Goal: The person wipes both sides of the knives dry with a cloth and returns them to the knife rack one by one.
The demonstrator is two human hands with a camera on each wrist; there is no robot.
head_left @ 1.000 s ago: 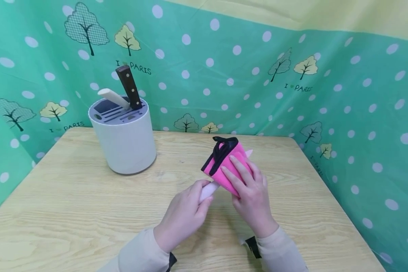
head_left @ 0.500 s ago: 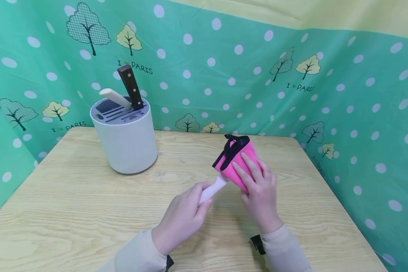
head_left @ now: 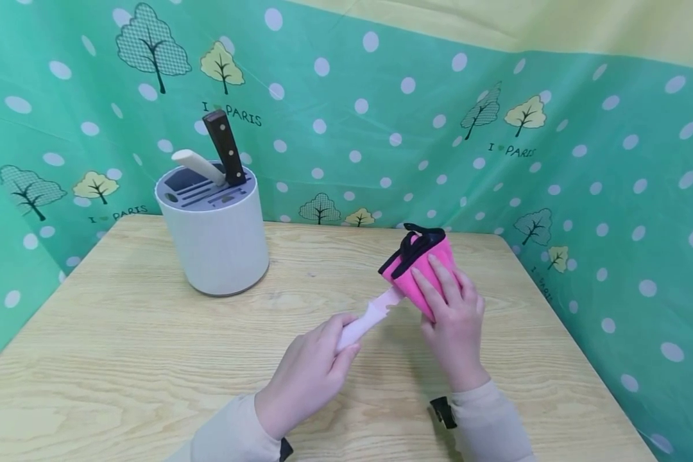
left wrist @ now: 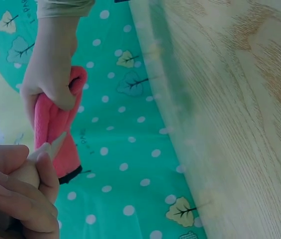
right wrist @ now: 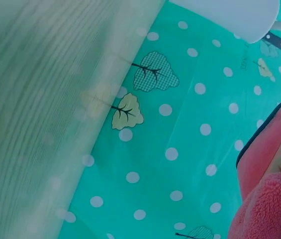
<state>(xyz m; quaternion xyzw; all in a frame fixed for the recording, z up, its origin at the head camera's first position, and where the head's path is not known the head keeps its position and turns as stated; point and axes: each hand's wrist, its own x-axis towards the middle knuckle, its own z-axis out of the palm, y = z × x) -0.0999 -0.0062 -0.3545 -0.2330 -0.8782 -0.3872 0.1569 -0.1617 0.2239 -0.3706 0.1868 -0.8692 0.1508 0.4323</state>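
Note:
In the head view my left hand (head_left: pixel 306 375) grips the white handle of a knife (head_left: pixel 360 326), its pale blade pointing up and to the right. My right hand (head_left: pixel 455 321) holds a folded pink cloth (head_left: pixel 418 273) with black edging around the blade. Bare blade shows between handle and cloth; the rest, tip included, is hidden. From the left wrist, curled fingers (left wrist: pixel 21 199) wrap the handle and the pink cloth (left wrist: pixel 68 154) hangs from the right hand (left wrist: pixel 50 74). The right wrist view shows only part of the fuzzy cloth (right wrist: pixel 267 209).
A white round knife block (head_left: pixel 215 247) stands at the table's back left. A dark riveted handle (head_left: pixel 225 147) and a white handle (head_left: pixel 196 165) stick up from its slotted top. A green dotted curtain (head_left: pixel 375 160) hangs behind the wooden table (head_left: pixel 121 333).
My right hand has slid the cloth up and to the right, away from the handle. More blade shows near the handle, and the tip is now covered. My left hand stays nearly still.

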